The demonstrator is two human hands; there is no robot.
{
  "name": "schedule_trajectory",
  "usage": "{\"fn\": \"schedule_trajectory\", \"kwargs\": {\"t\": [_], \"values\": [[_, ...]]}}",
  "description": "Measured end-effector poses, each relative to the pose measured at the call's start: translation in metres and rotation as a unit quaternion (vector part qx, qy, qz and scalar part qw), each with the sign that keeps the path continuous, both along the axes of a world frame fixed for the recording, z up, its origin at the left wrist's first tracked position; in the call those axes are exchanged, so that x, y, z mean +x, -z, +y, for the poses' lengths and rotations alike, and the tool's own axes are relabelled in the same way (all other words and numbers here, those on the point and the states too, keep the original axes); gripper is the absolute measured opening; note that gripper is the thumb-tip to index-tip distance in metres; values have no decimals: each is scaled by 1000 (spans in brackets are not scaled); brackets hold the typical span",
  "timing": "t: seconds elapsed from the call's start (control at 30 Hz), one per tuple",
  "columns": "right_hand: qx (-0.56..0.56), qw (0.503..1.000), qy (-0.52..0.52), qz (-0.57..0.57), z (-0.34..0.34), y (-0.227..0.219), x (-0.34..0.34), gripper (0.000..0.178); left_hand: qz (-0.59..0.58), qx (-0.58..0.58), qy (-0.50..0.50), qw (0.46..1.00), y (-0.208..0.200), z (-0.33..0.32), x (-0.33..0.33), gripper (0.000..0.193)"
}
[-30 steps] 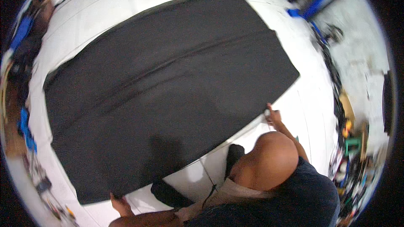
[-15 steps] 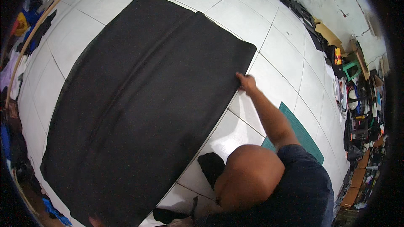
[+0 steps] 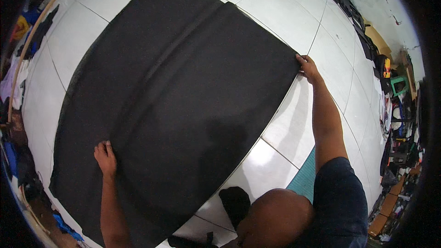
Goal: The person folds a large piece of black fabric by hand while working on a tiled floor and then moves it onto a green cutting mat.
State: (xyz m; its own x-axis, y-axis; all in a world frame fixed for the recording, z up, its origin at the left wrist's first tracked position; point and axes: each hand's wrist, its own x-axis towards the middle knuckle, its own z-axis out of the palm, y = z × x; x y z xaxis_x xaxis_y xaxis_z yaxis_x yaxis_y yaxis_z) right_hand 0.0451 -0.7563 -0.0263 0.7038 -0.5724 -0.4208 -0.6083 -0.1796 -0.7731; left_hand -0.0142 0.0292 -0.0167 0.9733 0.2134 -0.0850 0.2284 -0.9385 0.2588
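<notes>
A large black sheet of cloth [image 3: 216, 78] lies spread over white floor tiles, with a long raised crease running from its far edge toward the near left. At its far right corner my right hand [image 3: 308, 68] is closed, pinching the edge between thumb and fingers. My left hand [image 3: 105, 158] rests on the sheet's left part, fingers stretched out, with nothing visible in them. A bare rounded part of my body, apparently a knee [image 3: 278, 216], is beside the near right edge. Next to it are a small dark piece [image 3: 235, 204] and another dark shape [image 3: 193, 240], both unclear.
A green mat [image 3: 303, 179] lies partly under my right arm. Along the right wall stand a green plastic stool [image 3: 398, 85], cardboard [image 3: 390, 202] and mixed clutter. A long curved wooden strip [image 3: 34, 34] and piled cloths [image 3: 20, 82] line the left side.
My right hand has slid up the edge to the far right corner, drawing that corner outward to the right. My left hand has come up from the lower edge onto the cloth.
</notes>
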Motion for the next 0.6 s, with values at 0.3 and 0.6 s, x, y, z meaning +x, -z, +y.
{"fn": "schedule_trajectory", "kwargs": {"t": [0.3,0.6], "values": [[-183,982,-21,42,-21,11,-27,46,-115,67,-7,991,34,-30,-21,17],[-132,984,102,-64,88,3,-75,91,-161,37,136,977,-47,-2,-59,22]]}}
